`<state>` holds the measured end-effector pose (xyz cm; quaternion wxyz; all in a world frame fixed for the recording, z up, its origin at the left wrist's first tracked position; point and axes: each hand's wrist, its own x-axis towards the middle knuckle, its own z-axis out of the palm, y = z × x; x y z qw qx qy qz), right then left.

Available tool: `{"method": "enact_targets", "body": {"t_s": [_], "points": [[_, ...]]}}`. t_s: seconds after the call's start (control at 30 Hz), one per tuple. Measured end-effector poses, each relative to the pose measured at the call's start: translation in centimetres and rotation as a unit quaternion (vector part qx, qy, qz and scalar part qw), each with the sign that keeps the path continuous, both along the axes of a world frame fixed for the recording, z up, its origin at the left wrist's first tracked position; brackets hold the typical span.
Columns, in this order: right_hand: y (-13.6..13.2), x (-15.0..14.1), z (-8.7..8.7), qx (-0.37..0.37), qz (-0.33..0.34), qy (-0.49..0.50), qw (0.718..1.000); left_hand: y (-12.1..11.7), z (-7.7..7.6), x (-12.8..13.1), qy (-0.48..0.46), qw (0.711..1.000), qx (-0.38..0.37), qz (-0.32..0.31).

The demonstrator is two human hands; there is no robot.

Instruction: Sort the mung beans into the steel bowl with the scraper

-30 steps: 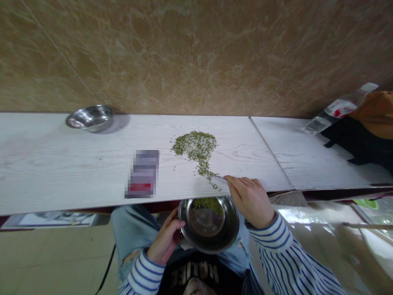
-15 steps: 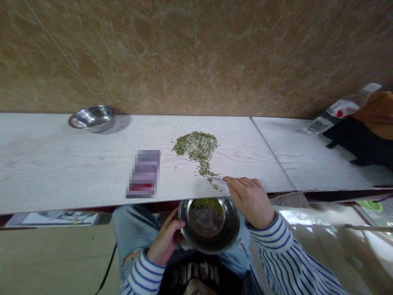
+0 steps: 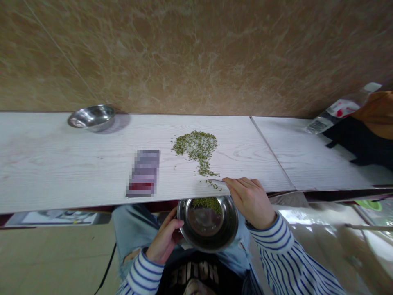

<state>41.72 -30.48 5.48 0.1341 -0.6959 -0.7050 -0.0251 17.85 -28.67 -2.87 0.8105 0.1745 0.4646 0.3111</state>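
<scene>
My left hand (image 3: 167, 237) grips the left rim of a steel bowl (image 3: 208, 241), which is held in my lap just below the table edge. Inside it, small green mung beans (image 3: 206, 203) lie along the far side. My right hand (image 3: 247, 198) is closed around a thin, shiny spoon-like utensil (image 3: 217, 181), its tip low over the tabletop. A few beans are scattered beside that tip. Farther back, a spread of mung beans (image 3: 196, 145) covers part of the white table (image 3: 76, 168) and narrows into a trail toward me.
A second steel bowl (image 3: 92, 118) sits at the back left, near the wall. A blurred-out rectangular object (image 3: 143, 173) lies left of the beans. To the far right are a plastic bottle (image 3: 334, 112) and a dark and brown item (image 3: 365, 135).
The utensil's tip has shifted slightly toward the table's near edge, with a few beans beside it. The left hand and bowl stay almost in place.
</scene>
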Motion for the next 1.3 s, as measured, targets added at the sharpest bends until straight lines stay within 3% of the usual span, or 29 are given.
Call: {"method": "enact_targets", "body": {"t_s": [0.33, 0.6, 0.9, 1.0, 1.17, 1.3], "points": [[0.9, -0.7, -0.4, -0.004, 0.018, 0.006, 1.0, 0.3, -0.2, 0.2, -0.012, 1.0, 0.001, 0.006], [2.4, -0.9, -0.2, -0.022, 0.09, 0.024, 0.995, 0.2, -0.2, -0.4, -0.014, 1.0, 0.005, 0.001], [1.0, 0.1, 0.1, -0.046, 0.156, 0.05, 0.985, 0.6, -0.8, -0.1, -0.021, 0.999, 0.019, -0.024], [0.4, 0.6, 0.2, -0.032, 0.137, 0.056, 0.988, 0.5, -0.9, 0.1, -0.031, 0.999, 0.023, -0.034], [-0.8, 0.6, -0.3, 0.014, 0.026, 0.002, 1.0, 0.3, -1.2, 0.7, -0.033, 0.999, 0.013, -0.037], [-1.8, -0.9, -0.5, 0.014, 0.005, -0.034, 0.999, 0.1, -1.1, 1.0, -0.028, 0.999, 0.003, -0.037]]}}
